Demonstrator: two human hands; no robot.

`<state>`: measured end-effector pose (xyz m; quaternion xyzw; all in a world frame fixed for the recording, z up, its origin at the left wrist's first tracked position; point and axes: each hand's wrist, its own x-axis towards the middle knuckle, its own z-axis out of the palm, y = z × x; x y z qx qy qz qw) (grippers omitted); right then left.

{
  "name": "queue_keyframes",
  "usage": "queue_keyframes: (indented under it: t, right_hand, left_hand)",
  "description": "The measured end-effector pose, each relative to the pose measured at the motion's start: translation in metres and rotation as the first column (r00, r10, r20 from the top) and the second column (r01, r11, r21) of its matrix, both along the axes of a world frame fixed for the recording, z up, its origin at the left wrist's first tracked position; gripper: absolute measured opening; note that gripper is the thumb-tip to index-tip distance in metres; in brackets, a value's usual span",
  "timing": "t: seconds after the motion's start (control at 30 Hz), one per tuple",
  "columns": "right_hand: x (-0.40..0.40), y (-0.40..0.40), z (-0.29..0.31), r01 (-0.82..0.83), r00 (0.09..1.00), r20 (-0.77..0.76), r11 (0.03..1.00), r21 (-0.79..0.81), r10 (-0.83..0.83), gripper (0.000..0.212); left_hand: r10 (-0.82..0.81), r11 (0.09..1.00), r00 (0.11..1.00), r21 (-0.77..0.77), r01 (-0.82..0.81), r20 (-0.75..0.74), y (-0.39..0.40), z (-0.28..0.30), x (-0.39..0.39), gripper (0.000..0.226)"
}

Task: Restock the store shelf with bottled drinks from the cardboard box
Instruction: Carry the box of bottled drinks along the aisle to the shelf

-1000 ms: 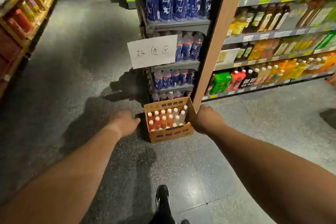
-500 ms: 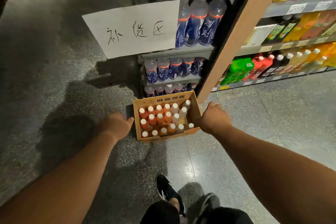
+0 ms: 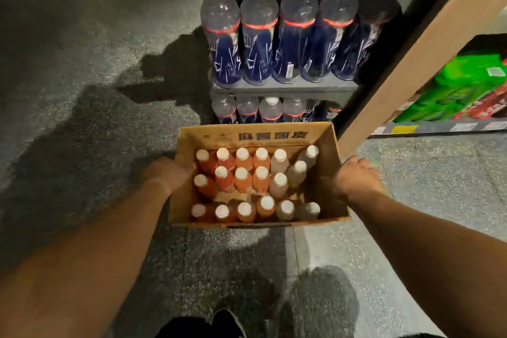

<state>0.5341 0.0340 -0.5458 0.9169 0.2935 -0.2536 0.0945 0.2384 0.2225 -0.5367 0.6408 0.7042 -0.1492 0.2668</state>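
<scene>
An open cardboard box (image 3: 258, 136) sits on the floor in front of a low grey shelf (image 3: 285, 88). It holds several white-capped bottled drinks (image 3: 242, 173): red and orange ones on the left, pale ones on the right. My left hand (image 3: 167, 175) grips the box's left wall, fingers curled over the rim. My right hand (image 3: 356, 177) clasps the right wall from outside. The shelf carries rows of clear bottles with blue labels (image 3: 258, 44), and more of them stand on the level below.
A tan upright panel (image 3: 411, 63) rises just right of the box. Beyond it are green packs (image 3: 461, 88) on a bottom shelf with price tags. Speckled grey floor lies all around, and my dark shoe (image 3: 227, 321) shows at the bottom edge.
I have bent down closer to the box. Both hands moved inward from beside the box and took hold of its side walls. The paper sign has left the view.
</scene>
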Motion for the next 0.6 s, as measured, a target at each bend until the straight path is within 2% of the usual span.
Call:
queue_keyframes:
  t: [0.07,0.2,0.33,0.47,0.6]
  right_hand:
    - [0.013,0.000,-0.042,0.087,0.995,-0.051,0.995,0.051,-0.085,0.081]
    - [0.033,0.004,-0.085,0.159,0.978,-0.169,0.965,0.208,-0.125,0.044]
    - [0.047,0.010,-0.095,0.177,0.974,-0.175,0.969,0.170,-0.147,0.033]
    - [0.053,0.013,-0.101,0.181,0.978,-0.135,0.972,0.153,-0.160,0.026]
    - [0.050,0.013,-0.097,0.164,0.985,-0.084,0.971,0.175,-0.152,0.028]
  left_hand:
    - [0.008,1.000,1.000,0.003,-0.008,0.007,0.004,-0.038,-0.001,0.065]
    - [0.009,1.000,1.000,-0.005,-0.009,-0.026,0.018,-0.078,-0.006,0.060]
    - [0.051,0.997,0.999,-0.059,-0.051,0.003,0.054,-0.134,-0.036,0.056]
    - [-0.042,0.998,0.993,0.030,0.046,-0.112,0.036,-0.109,-0.026,0.044]
    - [-0.044,0.993,0.993,0.106,0.055,-0.109,0.026,-0.100,-0.026,0.036]
